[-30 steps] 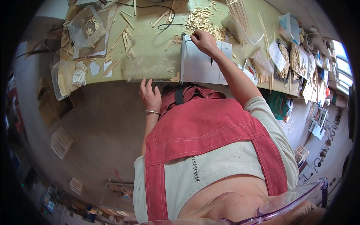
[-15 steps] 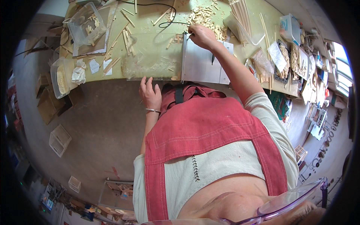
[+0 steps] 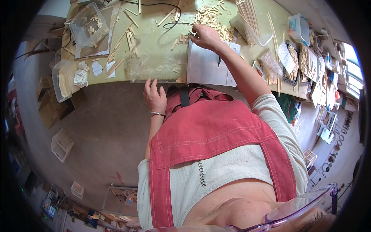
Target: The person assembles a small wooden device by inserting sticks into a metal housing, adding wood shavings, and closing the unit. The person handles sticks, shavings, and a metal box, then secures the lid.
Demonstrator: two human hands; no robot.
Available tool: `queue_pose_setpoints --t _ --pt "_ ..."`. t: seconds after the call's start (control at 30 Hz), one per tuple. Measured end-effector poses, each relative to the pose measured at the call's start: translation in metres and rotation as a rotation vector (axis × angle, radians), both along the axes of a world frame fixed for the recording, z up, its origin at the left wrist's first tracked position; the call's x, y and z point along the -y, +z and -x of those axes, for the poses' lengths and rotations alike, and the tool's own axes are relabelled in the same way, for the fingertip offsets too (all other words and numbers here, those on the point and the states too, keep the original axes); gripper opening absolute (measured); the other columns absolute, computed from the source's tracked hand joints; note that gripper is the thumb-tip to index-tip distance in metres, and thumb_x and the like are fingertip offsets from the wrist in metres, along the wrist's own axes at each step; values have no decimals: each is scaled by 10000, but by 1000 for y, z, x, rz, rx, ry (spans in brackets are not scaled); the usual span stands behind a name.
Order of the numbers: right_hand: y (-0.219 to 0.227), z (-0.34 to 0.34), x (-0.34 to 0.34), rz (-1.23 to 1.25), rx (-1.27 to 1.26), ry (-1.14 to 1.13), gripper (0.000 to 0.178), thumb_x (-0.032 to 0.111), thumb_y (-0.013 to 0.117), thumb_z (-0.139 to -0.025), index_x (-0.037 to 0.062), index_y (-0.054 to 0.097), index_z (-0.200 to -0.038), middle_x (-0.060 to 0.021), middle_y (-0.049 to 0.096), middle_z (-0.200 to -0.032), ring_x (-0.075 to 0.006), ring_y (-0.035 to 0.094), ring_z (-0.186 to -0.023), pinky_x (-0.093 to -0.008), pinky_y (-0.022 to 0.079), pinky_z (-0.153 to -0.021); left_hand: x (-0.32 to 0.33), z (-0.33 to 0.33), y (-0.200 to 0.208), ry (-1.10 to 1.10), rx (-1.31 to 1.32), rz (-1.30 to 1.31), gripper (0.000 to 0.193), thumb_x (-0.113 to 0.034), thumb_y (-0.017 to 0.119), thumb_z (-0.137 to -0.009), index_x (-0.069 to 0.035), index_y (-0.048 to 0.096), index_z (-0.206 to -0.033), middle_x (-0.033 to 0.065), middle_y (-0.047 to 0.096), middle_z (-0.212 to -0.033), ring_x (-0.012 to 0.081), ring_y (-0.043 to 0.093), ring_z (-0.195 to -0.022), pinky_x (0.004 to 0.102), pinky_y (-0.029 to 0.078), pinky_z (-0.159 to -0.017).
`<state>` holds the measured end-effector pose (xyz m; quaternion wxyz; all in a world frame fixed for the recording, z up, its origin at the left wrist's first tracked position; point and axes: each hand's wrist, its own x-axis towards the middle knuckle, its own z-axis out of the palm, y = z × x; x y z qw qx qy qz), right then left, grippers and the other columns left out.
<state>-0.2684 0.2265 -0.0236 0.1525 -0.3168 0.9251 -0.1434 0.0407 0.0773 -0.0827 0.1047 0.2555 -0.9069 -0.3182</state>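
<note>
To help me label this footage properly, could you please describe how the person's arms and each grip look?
The left grip is an ungloved hand, with a narrow silvery bangle at the wrist. The right grip is ungloved too, its wrist unadorned. Short, pale sleeves leave both forearms bare.

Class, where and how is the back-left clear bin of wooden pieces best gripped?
Grip the clear bin by opposite side walls, one hand from each side: its open top leaves the rim exposed, and two-sided support should steady the wooden pieces.
</note>
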Motion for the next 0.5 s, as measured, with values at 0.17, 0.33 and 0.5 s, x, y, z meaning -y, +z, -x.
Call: queue_pose_setpoints --t 0.17,0.33,0.5 --pt "-1 -1 -4 -28 101 -51 225 193 585 -787 78 632 -974 -156 672 -988 -339 643 -946 -447 514 -772 -1 -1 0 57 -11 -98 405 -113 662 -837 -36 594 -1228 182 482 -1364 361 471 -1251 450 376 -1054" --pt "-35 11 -26 382 257 -234 236 206 634 -799 37 647 -964 -149 669 -820 -299 645 -767 -409 505 -699 -1 2 -6 222 -147 -204 410 -48 672 -822 -18 595 -1224 188 487 -1359 349 469 -1271 435 394 -1053" --pt "-17 19 -102 570 54 -628 253 260 581 -893 7 583 -877 -30 584 -720 -130 524 -645 -313 445 -596 3 10 -25 837 -302 -838 652 -171 646 -936 -3 291 -1455 171 316 -1510 278 418 -1344 467 343 -1092"
